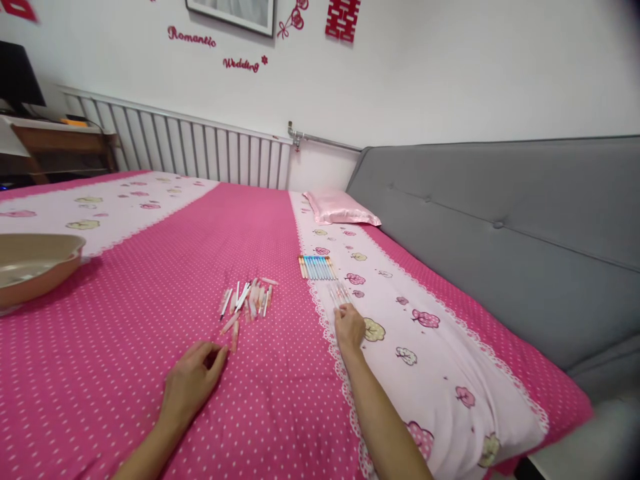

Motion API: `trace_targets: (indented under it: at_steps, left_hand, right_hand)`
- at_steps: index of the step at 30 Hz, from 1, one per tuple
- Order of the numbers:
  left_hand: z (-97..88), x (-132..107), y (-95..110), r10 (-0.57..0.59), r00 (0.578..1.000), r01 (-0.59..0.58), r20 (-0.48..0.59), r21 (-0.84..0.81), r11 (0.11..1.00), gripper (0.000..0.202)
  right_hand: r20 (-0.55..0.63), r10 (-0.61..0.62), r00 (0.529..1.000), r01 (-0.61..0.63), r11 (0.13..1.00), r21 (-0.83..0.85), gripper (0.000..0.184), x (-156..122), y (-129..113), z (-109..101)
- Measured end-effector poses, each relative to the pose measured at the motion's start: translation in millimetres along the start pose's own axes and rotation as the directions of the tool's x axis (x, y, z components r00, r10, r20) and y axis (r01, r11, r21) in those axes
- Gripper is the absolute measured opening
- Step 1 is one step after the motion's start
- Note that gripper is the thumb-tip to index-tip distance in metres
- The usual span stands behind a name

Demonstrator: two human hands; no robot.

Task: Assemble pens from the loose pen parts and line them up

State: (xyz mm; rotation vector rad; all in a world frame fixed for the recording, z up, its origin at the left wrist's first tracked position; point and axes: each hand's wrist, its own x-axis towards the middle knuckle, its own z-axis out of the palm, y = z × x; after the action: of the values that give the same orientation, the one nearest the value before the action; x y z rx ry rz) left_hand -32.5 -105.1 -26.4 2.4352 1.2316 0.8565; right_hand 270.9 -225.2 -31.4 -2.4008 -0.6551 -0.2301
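My left hand point(194, 377) rests low over the pink bedspread with its thumb and forefinger drawn together. Their tips are close to a pinkish pen point(235, 337) at the near end of a loose heap of slim white and pink pens point(253, 300). Across to the right, my right hand point(351, 328) has its fingers closed at the near end of a short row of pale pens point(340, 292); it seems to pinch one. Just beyond lies a neat row of blue and tan pens point(318, 267), side by side.
An orange-brown basin point(40, 273) with a beige inside sits at the left edge. A pink satin pillow point(341, 208) lies farther back. The grey headboard point(500, 227) borders the right side, and a white radiator point(200, 143) runs along the wall.
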Motion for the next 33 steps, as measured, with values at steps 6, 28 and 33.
trace_targets:
  at_steps: [6, 28, 33]
  left_hand:
    - [-0.8, 0.0, 3.4, -0.022, 1.000, 0.022, -0.006, 0.023, 0.999, 0.033]
    - [3.9, -1.2, -0.2, 0.008, 1.000, -0.007, -0.029, 0.023, 1.000, 0.034]
    - [4.6, -1.6, -1.2, -0.013, 1.000, 0.013, 0.005, 0.040, 0.999, 0.034]
  right_hand:
    - [-0.025, -0.026, 0.999, 0.025, 0.998, -0.053, 0.021, 4.7, 3.5, 7.2]
    - [-0.089, -0.047, 0.995, 0.040, 0.996, -0.078, 0.024, 4.3, 3.4, 11.5]
    - [-0.115, -0.037, 0.993, 0.030, 0.998, -0.058, 0.026, 1.5, 4.1, 11.5]
